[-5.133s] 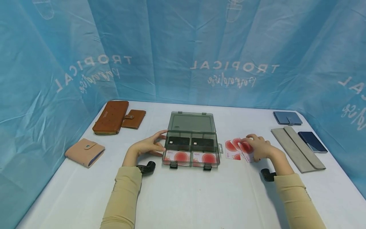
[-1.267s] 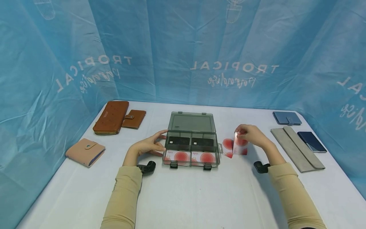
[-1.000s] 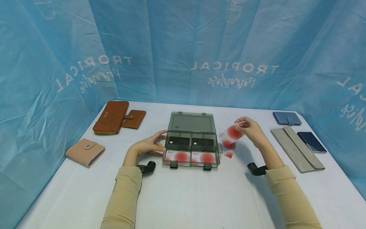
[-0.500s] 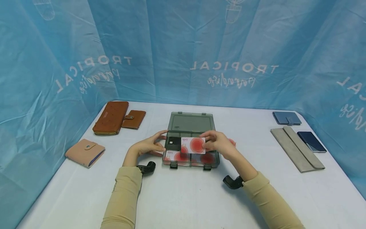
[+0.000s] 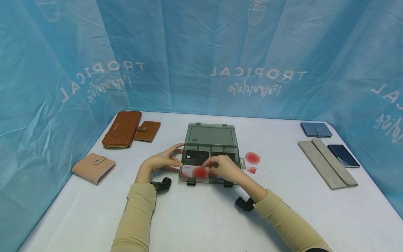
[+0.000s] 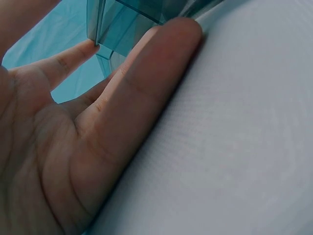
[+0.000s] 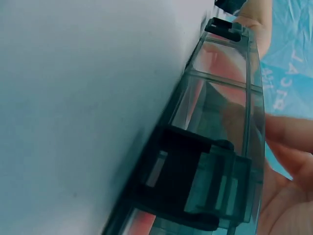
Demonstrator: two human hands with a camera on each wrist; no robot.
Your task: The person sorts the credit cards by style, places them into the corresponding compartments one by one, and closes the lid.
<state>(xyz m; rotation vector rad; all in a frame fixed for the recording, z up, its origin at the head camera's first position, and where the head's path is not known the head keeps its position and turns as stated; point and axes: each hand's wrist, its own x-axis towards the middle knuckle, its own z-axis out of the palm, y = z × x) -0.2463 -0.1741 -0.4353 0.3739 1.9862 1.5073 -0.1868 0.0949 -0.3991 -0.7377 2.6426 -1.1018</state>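
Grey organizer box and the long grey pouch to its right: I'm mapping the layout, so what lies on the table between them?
Red-and-white cards, seen in the head view.

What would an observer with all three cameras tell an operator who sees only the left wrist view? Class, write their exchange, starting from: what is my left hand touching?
Observer: Your left hand rests with straight fingers against the left side of a smoky clear box, whose lid lies open.
Operator: Where is the right hand?
Observer: The right hand is over the box's front row, holding a card with a red circle at the front left compartment.
Operator: Any more cards?
Observer: Loose cards lie on the table just right of the box.
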